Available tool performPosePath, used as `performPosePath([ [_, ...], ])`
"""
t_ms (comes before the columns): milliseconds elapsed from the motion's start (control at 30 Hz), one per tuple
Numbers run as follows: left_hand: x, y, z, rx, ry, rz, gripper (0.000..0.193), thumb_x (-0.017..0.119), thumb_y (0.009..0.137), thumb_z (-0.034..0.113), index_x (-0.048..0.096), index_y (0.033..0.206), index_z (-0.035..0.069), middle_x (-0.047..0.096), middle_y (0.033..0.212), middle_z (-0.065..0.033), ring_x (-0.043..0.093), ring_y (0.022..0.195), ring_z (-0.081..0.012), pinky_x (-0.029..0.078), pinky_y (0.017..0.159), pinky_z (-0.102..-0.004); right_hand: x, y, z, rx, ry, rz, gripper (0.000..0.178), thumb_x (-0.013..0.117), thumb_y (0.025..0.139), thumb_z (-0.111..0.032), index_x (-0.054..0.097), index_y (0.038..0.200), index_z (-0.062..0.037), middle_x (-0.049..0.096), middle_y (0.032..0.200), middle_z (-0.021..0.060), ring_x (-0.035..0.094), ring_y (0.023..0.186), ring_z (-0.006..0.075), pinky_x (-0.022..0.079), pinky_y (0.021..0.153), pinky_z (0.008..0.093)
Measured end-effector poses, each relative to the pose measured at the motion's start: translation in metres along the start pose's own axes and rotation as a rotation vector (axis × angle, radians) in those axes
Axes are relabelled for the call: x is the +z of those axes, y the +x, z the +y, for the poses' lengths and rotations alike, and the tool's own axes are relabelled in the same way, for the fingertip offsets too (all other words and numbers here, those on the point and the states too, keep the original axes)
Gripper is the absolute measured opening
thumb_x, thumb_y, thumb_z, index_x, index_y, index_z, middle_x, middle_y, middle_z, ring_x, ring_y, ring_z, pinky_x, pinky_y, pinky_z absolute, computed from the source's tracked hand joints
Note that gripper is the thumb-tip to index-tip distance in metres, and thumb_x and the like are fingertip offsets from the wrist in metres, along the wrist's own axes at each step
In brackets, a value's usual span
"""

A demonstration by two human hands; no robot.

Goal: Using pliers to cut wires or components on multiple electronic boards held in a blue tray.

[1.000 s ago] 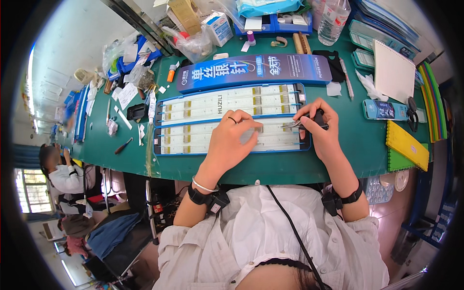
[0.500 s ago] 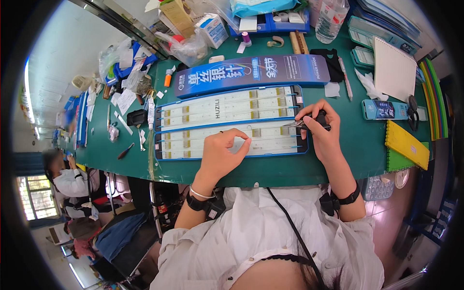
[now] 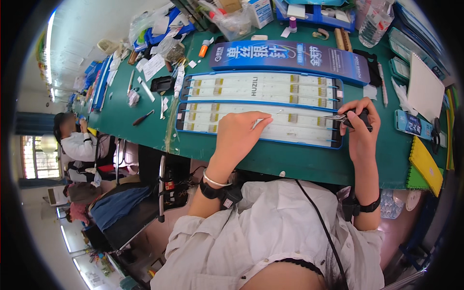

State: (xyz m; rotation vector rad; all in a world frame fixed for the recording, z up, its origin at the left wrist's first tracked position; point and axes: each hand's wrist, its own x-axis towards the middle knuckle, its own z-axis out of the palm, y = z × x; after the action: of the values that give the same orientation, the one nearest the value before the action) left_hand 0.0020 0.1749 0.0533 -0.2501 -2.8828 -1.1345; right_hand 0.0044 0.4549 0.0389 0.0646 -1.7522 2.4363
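An open, blue-rimmed rig case [image 3: 203, 124] lies on the table before me, its two white halves holding rows of thin lines fixed at small ribbed, yellowish holders. Over the middle of the near half is my left hand [image 3: 241, 133], thumb and forefinger pinched together; whatever is between them is too fine to make out. A tiny shiny bit shows just beyond those fingertips. At the case's right end, my right hand [image 3: 362, 128] grips small black-handled scissors [image 3: 342, 117]. Their silver blades point left, over the right end of the near half.
Behind the case lies a long blue printed box [image 3: 333, 65]. A screwdriver-like tool [image 3: 143, 118], a black tray [image 3: 162, 84] and a glue tube [image 3: 179, 82] are to the left. A bottle [image 3: 376, 24], notepad [image 3: 425, 87] and yellow folder [image 3: 427, 164] stand right. Another person [image 3: 77, 137] sits far left.
My view has turned, so the table sits further right and higher. The left hand's fingers have straightened from a rounded pinch into a flatter one. The scissors stay in my right hand.
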Motion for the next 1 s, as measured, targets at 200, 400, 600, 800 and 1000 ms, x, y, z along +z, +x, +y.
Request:
performPosePath([
  [200, -0.002, 0.006, -0.015, 0.122, 0.252, 0.104, 0.016, 0.076, 0.085, 0.024, 0.079, 0.090, 0.009, 0.060, 0.058, -0.0111, 0.056, 0.049, -0.0235, 0.039, 0.048, -0.0341, 0.001, 0.000, 0.002, 0.073, 0.034, 0.033, 0.022, 0.066, 0.087, -0.002, 0.045, 0.087, -0.0079, 0.066, 0.092, 0.0158, 0.062, 0.076, 0.0131, 0.050, 0.054, 0.0254],
  [400, -0.003, 0.014, -0.007, 0.150, 0.378, 0.047, 0.011, 0.071, 0.089, 0.018, 0.069, 0.089, 0.007, 0.059, 0.070, -0.0081, 0.058, 0.061, -0.0244, 0.042, 0.055, -0.0360, 0.002, 0.002, -0.002, 0.036, -0.020, 0.010, 0.021, 0.064, 0.086, -0.002, 0.044, 0.086, -0.0080, 0.066, 0.091, 0.0163, 0.059, 0.071, 0.0122, 0.049, 0.054, 0.0253],
  [600, 0.005, 0.015, -0.003, 0.224, 0.317, 0.070, 0.008, 0.067, 0.089, 0.012, 0.064, 0.090, 0.004, 0.061, 0.091, -0.0074, 0.059, 0.088, -0.0279, 0.048, 0.072, -0.0382, 0.003, 0.002, 0.000, 0.033, -0.051, 0.001, 0.022, 0.065, 0.086, -0.003, 0.044, 0.086, -0.0081, 0.067, 0.092, 0.0162, 0.059, 0.071, 0.0116, 0.048, 0.055, 0.0247],
  [800, 0.011, 0.015, -0.001, 0.253, 0.302, 0.049, 0.008, 0.070, 0.086, 0.011, 0.065, 0.090, 0.006, 0.063, 0.092, -0.0067, 0.059, 0.091, -0.0279, 0.048, 0.074, -0.0385, 0.004, 0.002, 0.002, 0.036, -0.064, 0.007, 0.022, 0.066, 0.087, -0.004, 0.044, 0.086, -0.0084, 0.067, 0.092, 0.0159, 0.060, 0.071, 0.0115, 0.049, 0.055, 0.0247],
  [1000, 0.018, 0.021, -0.001, 0.344, 0.272, 0.076, 0.012, 0.073, 0.083, 0.011, 0.066, 0.091, 0.005, 0.063, 0.092, -0.0061, 0.058, 0.089, -0.0277, 0.048, 0.075, -0.0385, 0.004, 0.001, 0.002, 0.024, -0.068, 0.002, 0.022, 0.066, 0.087, -0.004, 0.045, 0.086, -0.0084, 0.067, 0.091, 0.0155, 0.060, 0.070, 0.0113, 0.049, 0.055, 0.0244],
])
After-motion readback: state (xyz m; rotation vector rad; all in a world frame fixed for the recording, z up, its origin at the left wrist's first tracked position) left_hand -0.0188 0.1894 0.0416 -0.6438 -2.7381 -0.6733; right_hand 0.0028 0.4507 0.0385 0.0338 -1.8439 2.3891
